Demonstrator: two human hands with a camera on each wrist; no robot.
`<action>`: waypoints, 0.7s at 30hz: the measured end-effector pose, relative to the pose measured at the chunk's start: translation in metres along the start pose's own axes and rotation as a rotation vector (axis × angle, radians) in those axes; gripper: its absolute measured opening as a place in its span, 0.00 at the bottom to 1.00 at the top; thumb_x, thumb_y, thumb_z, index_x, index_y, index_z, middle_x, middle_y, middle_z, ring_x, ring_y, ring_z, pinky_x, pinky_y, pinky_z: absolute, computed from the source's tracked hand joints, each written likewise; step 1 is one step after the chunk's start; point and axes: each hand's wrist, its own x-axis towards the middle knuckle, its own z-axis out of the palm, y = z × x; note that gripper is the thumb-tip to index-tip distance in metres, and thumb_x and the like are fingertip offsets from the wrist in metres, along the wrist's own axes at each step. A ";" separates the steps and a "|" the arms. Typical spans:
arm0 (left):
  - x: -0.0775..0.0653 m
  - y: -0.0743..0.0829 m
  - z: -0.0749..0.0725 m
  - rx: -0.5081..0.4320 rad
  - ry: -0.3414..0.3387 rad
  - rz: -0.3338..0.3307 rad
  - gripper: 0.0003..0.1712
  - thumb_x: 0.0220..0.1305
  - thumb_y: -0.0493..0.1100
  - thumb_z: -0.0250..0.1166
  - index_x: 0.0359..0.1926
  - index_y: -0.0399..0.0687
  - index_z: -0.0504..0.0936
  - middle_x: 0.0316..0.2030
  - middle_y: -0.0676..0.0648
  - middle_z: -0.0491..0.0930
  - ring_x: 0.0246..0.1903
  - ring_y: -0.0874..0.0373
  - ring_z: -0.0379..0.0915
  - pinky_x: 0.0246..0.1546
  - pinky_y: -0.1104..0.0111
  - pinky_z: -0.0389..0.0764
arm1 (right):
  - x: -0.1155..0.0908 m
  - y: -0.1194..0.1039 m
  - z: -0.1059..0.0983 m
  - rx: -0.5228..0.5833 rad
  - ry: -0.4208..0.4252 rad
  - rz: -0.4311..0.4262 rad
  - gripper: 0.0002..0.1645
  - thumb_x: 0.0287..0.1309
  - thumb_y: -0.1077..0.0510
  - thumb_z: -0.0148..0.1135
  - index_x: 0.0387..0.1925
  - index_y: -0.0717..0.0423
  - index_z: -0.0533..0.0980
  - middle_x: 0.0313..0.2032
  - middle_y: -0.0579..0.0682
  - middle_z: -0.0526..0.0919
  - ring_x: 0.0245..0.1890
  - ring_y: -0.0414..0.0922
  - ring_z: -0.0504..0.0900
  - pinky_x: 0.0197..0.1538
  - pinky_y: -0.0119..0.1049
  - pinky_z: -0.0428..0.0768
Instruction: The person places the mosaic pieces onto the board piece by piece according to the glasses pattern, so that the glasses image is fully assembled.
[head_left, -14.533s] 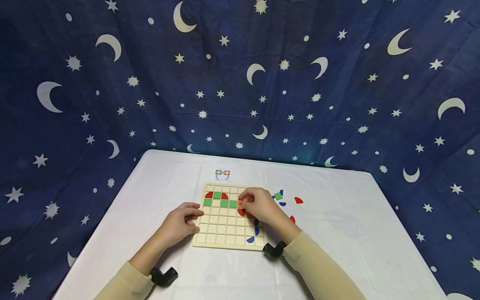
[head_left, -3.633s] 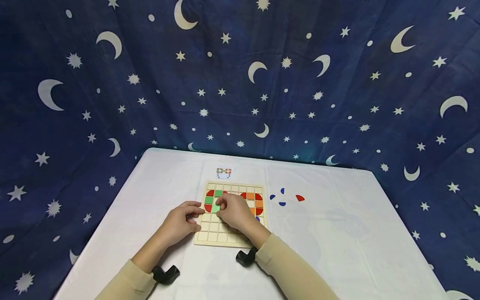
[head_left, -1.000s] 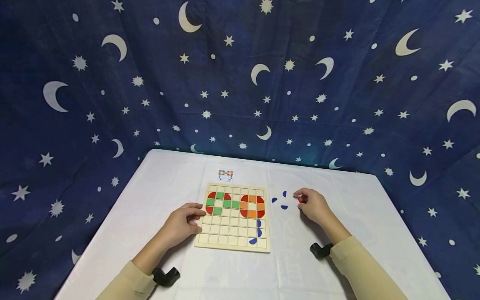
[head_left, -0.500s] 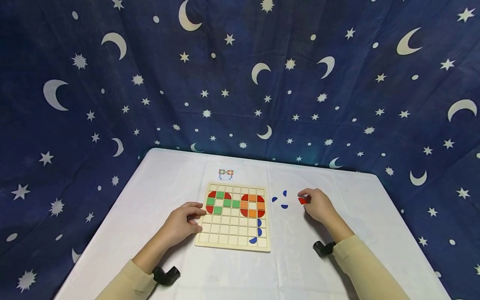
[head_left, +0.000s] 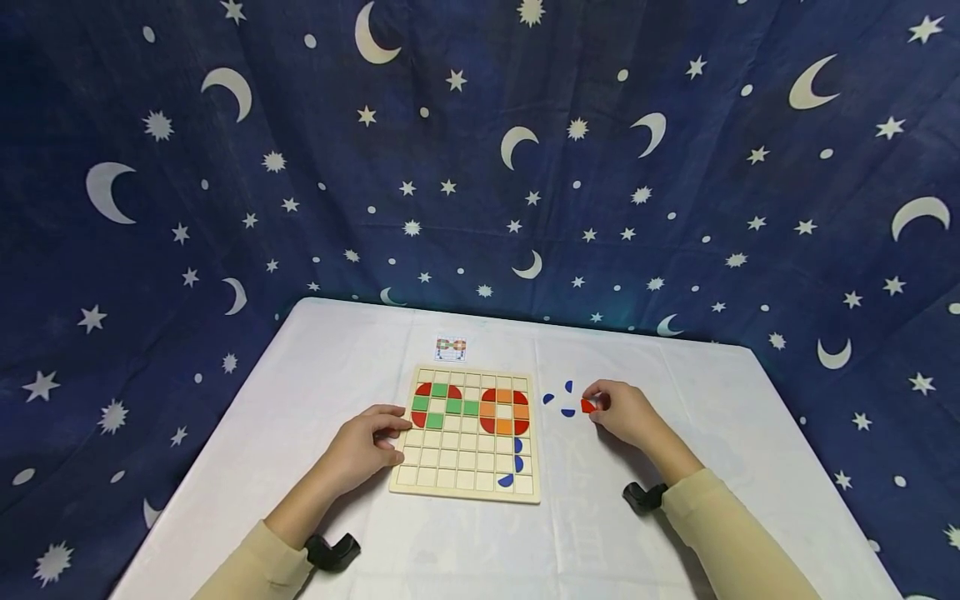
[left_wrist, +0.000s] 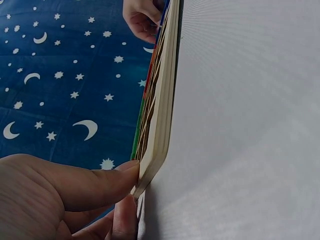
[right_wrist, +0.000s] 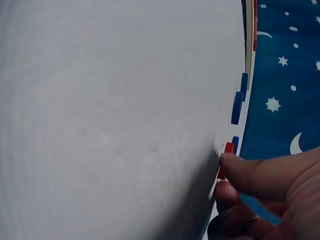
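My left hand (head_left: 363,450) holds the left edge of a wooden grid board (head_left: 447,458), its thumb (left_wrist: 107,187) at the top edge in the left wrist view. To the board's right, my right hand (head_left: 628,414) pinches a red quarter-circle tile (head_left: 587,407) between thumb and fingers, low over the table. Beside it are three blue half-circle tiles (head_left: 567,412). On the board, a ring of red corners and orange squares (head_left: 505,427) lies at the right. Green squares (head_left: 453,406) and three red corners (head_left: 418,418) lie at the left, around a bare cell.
Three more blue half-circles (head_left: 519,463) lie in the lower right cells of the board. A small printed card (head_left: 450,348) with a coloured pattern is behind the board. The white-covered table (head_left: 675,375) backs onto a dark blue star-and-moon cloth (head_left: 450,150).
Orange and green squares and red corners have been added on the board since the earliest frame. My right hand now carries the red tile slightly leftward; the left hand stays at the board's edge.
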 end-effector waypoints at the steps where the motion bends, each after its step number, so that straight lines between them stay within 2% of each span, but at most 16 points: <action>1: 0.000 0.000 0.000 -0.002 0.000 -0.001 0.25 0.51 0.29 0.80 0.52 0.49 0.92 0.67 0.50 0.81 0.48 0.60 0.79 0.42 0.75 0.79 | 0.000 -0.002 0.001 -0.004 -0.011 0.001 0.20 0.59 0.66 0.73 0.52 0.51 0.86 0.34 0.49 0.81 0.37 0.46 0.77 0.46 0.42 0.77; 4: 0.000 0.000 0.000 -0.006 0.002 -0.001 0.25 0.51 0.29 0.80 0.52 0.49 0.92 0.67 0.50 0.81 0.48 0.60 0.79 0.42 0.75 0.79 | 0.001 -0.006 0.003 -0.011 -0.039 0.003 0.23 0.60 0.67 0.72 0.56 0.49 0.85 0.38 0.50 0.82 0.40 0.48 0.77 0.49 0.45 0.80; 7: 0.000 0.000 0.000 -0.003 0.002 -0.003 0.25 0.51 0.28 0.80 0.52 0.49 0.92 0.67 0.50 0.81 0.48 0.60 0.79 0.42 0.75 0.79 | 0.002 -0.010 0.006 -0.010 -0.060 -0.002 0.21 0.62 0.68 0.69 0.55 0.49 0.86 0.38 0.50 0.83 0.41 0.48 0.78 0.50 0.45 0.82; 12: -0.001 0.001 0.001 -0.002 0.000 -0.008 0.25 0.52 0.29 0.80 0.51 0.49 0.92 0.67 0.50 0.81 0.48 0.60 0.78 0.42 0.75 0.79 | 0.001 -0.016 0.009 -0.002 -0.069 0.006 0.16 0.62 0.64 0.72 0.50 0.51 0.85 0.33 0.49 0.80 0.36 0.46 0.76 0.44 0.40 0.77; 16: -0.001 0.001 0.000 -0.017 -0.004 -0.012 0.24 0.52 0.29 0.79 0.51 0.48 0.92 0.67 0.50 0.81 0.48 0.60 0.79 0.42 0.75 0.80 | 0.000 -0.018 0.007 0.009 -0.095 0.007 0.18 0.59 0.64 0.76 0.50 0.53 0.84 0.32 0.49 0.78 0.35 0.45 0.75 0.42 0.39 0.74; 21: -0.001 0.001 0.000 -0.014 -0.005 -0.009 0.24 0.52 0.29 0.79 0.52 0.48 0.92 0.67 0.50 0.81 0.48 0.60 0.78 0.42 0.75 0.80 | -0.002 -0.020 0.005 0.014 -0.139 -0.022 0.20 0.59 0.69 0.73 0.52 0.51 0.84 0.33 0.48 0.78 0.37 0.45 0.76 0.45 0.40 0.75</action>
